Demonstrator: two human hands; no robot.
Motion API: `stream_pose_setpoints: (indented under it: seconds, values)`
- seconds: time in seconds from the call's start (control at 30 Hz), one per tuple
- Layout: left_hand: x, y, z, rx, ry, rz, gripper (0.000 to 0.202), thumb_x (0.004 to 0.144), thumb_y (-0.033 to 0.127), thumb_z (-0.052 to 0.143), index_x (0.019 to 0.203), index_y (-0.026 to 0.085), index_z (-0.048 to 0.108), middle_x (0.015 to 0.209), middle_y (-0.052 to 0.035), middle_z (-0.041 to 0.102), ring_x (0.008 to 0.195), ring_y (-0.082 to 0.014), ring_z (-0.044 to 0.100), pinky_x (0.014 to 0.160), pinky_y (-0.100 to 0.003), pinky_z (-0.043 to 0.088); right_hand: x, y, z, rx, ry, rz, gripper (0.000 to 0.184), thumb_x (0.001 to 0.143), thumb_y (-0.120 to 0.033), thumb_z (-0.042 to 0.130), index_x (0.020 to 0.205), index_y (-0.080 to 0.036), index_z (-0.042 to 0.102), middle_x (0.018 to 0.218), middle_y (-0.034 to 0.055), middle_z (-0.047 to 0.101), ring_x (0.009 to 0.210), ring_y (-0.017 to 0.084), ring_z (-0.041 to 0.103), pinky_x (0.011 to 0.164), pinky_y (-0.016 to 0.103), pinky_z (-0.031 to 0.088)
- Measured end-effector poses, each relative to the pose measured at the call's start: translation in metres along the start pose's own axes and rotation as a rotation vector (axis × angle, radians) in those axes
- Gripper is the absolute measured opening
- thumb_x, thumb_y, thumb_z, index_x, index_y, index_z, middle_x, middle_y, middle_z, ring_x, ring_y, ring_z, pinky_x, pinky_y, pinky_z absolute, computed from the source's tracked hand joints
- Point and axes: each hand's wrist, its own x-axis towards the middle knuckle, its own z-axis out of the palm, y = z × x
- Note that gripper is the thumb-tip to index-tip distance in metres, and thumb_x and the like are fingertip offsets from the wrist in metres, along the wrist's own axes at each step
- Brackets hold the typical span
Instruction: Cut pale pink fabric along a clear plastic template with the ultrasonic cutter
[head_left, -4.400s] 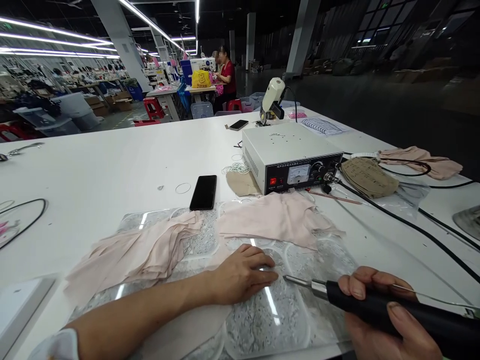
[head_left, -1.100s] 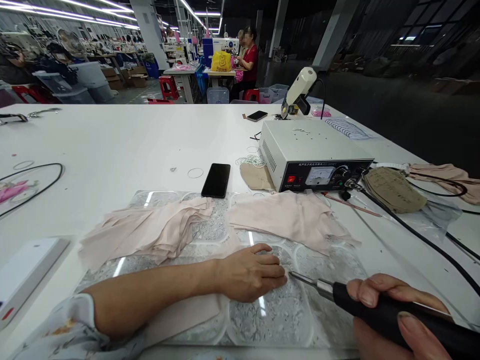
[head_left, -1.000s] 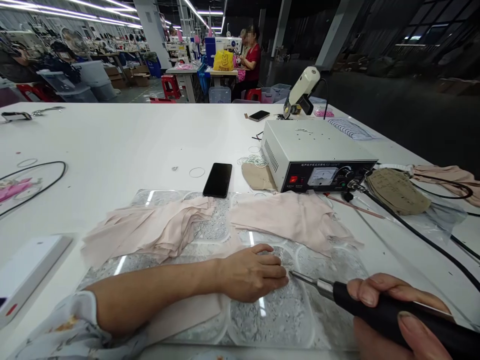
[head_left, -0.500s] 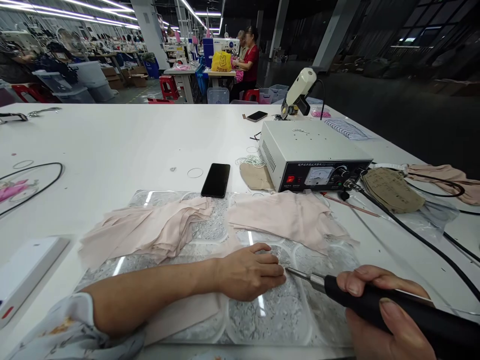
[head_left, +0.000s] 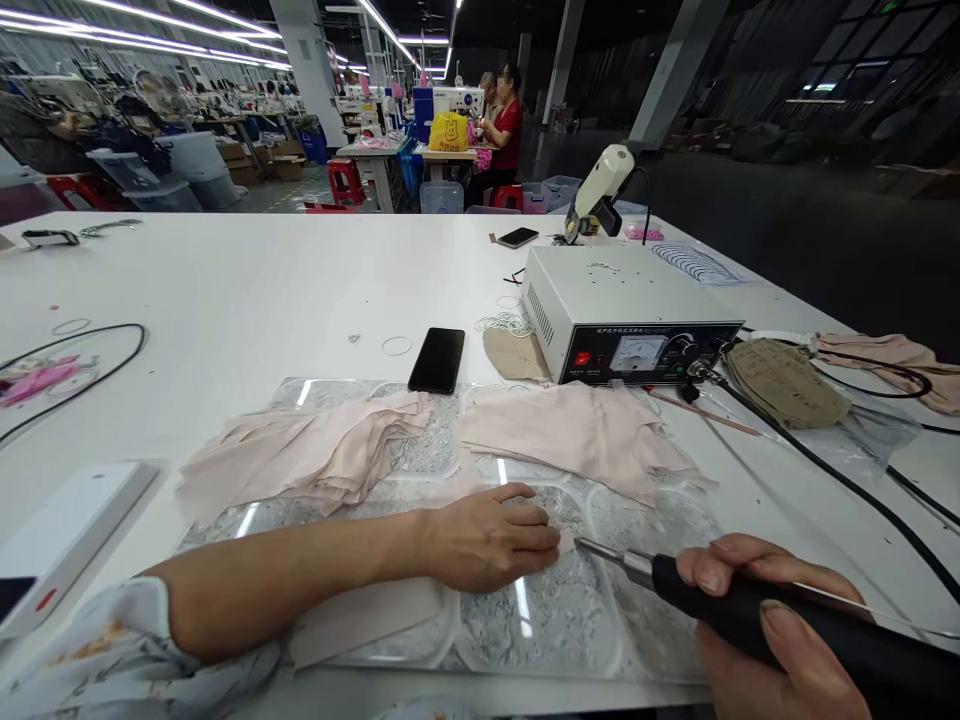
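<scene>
My left hand (head_left: 491, 540) rests palm down over a pale pink fabric strip (head_left: 367, 620) on the grey marbled mat (head_left: 540, 635). Its fingers are pressed together, and a small bit of the fabric shows past the fingertips. The thumb is hidden underneath. My right hand (head_left: 772, 620) is wrapped round the black handle of a handheld ultrasonic welder (head_left: 690, 590). The metal tip points left, close to the fabric end; whether it touches cannot be seen. Behind my left hand lie two piles of pale pink fabric, a left pile (head_left: 300, 450) and a right pile (head_left: 570, 435).
A control box (head_left: 637, 290) with a dial and lit red switch stands behind the mat, a black cable (head_left: 825, 470) running from it. A phone (head_left: 436, 360) lies at the mat's back edge. A white device (head_left: 75, 540) is at left, brown pattern pieces (head_left: 787, 380) at right.
My left hand has shifted slightly left, away from the welder tip, and a bit of fabric now shows between them. The view has tilted slightly; my right hand keeps its grip.
</scene>
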Motion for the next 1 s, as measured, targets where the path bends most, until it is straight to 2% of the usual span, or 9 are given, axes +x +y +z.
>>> stream_pose_setpoints:
  seconds: [0.2, 0.4, 0.8, 1.0]
  values:
    - [-0.016, 0.004, -0.006, -0.007, -0.015, 0.002, 0.026, 0.098, 0.010, 0.045, 0.105, 0.012, 0.070, 0.116, -0.0091, 0.068, 0.101, -0.0192, 0.058, 0.105, -0.040, 0.037, 0.000, -0.006, 0.005, -0.038, 0.047, 0.048, 0.009, 0.064, -0.026, 0.065, 0.069, -0.021, 0.059, 0.071, 0.0035, 0.059, 0.055, 0.016, 0.050, 0.047, 0.037, 0.047]
    - [-0.017, 0.005, -0.006, -0.015, -0.017, -0.023, 0.029, 0.101, 0.012, 0.041, 0.106, 0.013, 0.070, 0.115, -0.0068, 0.069, 0.099, -0.0171, 0.058, 0.103, -0.037, 0.037, -0.001, -0.014, 0.021, -0.042, 0.135, 0.077, 0.007, 0.058, -0.024, 0.060, 0.064, -0.022, 0.057, 0.067, 0.0021, 0.055, 0.053, 0.015, 0.045, 0.047, 0.035, 0.041]
    - [-0.018, 0.005, -0.005, -0.047, 0.016, -0.030, 0.026, 0.101, 0.014, 0.044, 0.107, 0.011, 0.069, 0.115, -0.0083, 0.069, 0.097, -0.0176, 0.059, 0.100, -0.036, 0.038, -0.008, -0.008, 0.029, -0.036, -0.015, 0.053, 0.009, 0.065, -0.027, 0.061, 0.071, -0.022, 0.058, 0.071, 0.0011, 0.056, 0.052, 0.013, 0.046, 0.048, 0.035, 0.045]
    - [-0.017, 0.005, -0.005, -0.060, 0.013, -0.034, 0.030, 0.102, 0.013, 0.040, 0.107, 0.011, 0.070, 0.115, -0.0075, 0.070, 0.097, -0.0179, 0.060, 0.099, -0.037, 0.038, -0.005, -0.003, 0.021, -0.031, -0.110, 0.009, 0.008, 0.069, -0.027, 0.063, 0.072, -0.020, 0.059, 0.071, 0.0013, 0.060, 0.053, 0.014, 0.051, 0.048, 0.035, 0.049]
